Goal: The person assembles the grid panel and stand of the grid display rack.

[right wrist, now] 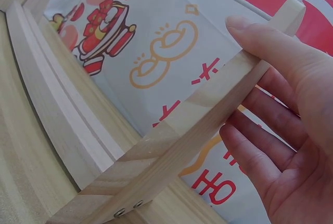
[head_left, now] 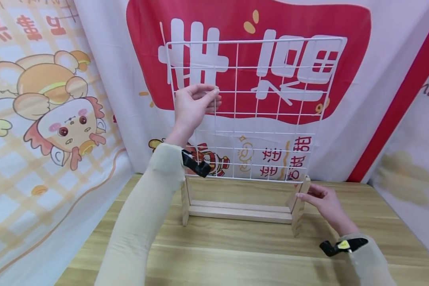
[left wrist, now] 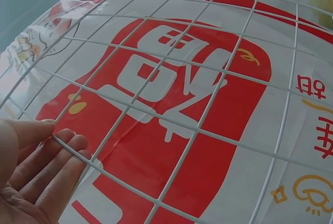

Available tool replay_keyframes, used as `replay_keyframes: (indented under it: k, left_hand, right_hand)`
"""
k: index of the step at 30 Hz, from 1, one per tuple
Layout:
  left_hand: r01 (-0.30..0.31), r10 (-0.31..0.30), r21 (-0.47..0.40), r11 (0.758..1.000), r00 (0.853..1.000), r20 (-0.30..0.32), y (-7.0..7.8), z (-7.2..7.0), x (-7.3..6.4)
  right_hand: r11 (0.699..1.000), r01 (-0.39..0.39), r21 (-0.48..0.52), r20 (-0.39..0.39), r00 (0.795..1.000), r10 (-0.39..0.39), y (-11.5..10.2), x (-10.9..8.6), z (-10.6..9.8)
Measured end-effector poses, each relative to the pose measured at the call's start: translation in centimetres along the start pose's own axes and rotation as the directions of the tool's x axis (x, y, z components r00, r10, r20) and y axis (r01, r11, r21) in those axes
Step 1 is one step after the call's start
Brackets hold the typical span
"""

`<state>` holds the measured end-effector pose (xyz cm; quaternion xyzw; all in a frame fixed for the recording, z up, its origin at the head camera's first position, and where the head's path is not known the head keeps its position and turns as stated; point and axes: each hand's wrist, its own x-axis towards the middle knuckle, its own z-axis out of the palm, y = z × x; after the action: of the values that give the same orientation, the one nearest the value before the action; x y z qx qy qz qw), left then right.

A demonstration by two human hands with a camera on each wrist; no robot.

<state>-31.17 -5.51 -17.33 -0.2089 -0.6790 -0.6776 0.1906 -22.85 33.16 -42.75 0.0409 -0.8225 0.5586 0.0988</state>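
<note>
A white wire grid panel [head_left: 254, 40] stands upright in a wooden stand [head_left: 239, 211] on the table. My left hand [head_left: 196, 104] is raised to the grid's left side and pinches one of its wires between thumb and fingers. The left wrist view shows the wire grid [left wrist: 199, 133] crossing over the left hand's fingers [left wrist: 52, 161]. My right hand [head_left: 319, 198] grips the stand's right upright [head_left: 299, 204], low at the grid's bottom right corner. In the right wrist view the thumb lies along the upright [right wrist: 208, 125] with the right hand's fingers [right wrist: 260, 146] behind it, beside the base rail [right wrist: 47, 104].
The wooden table [head_left: 236, 254] runs toward me in front of the stand. A red and white printed banner [head_left: 379, 79] hangs close behind the grid. A cartoon-printed cloth [head_left: 50, 99] drapes on the left. Black straps sit on both wrists [head_left: 196, 165] [head_left: 339, 246].
</note>
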Motion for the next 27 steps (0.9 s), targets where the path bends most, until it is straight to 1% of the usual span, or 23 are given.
replay_keyframes:
  k: [4, 7, 15, 23, 27]
  left_hand:
    - [0.027, -0.027, 0.002, 1.000, 0.999, 0.025, 0.18, -0.14, 0.03]
    - [0.045, -0.045, -0.005, 0.999, 0.998, 0.033, 0.19, -0.24, 0.03]
    - [0.049, -0.048, -0.012, 0.999, 0.998, 0.038, 0.24, -0.27, -0.10]
    - [0.089, -0.089, 0.004, 0.996, 0.996, 0.017, 0.14, -0.47, -0.69]
    - [0.078, -0.078, -0.003, 0.997, 0.997, 0.009, 0.00, -0.52, -0.89]
  right_hand:
    - [1.000, 0.022, 0.018, -0.010, 1.000, -0.022, 0.05, 0.01, 0.01]
    - [0.999, 0.024, 0.023, -0.004, 1.000, -0.024, 0.08, -0.01, -0.02]
    - [1.000, 0.010, 0.005, -0.009, 1.000, -0.010, 0.23, -0.02, -0.07]
    - [1.000, -0.010, 0.020, 0.016, 1.000, 0.010, 0.29, 0.02, -0.09]
    - [0.999, -0.007, 0.033, 0.017, 1.000, 0.007, 0.27, 0.06, -0.01]
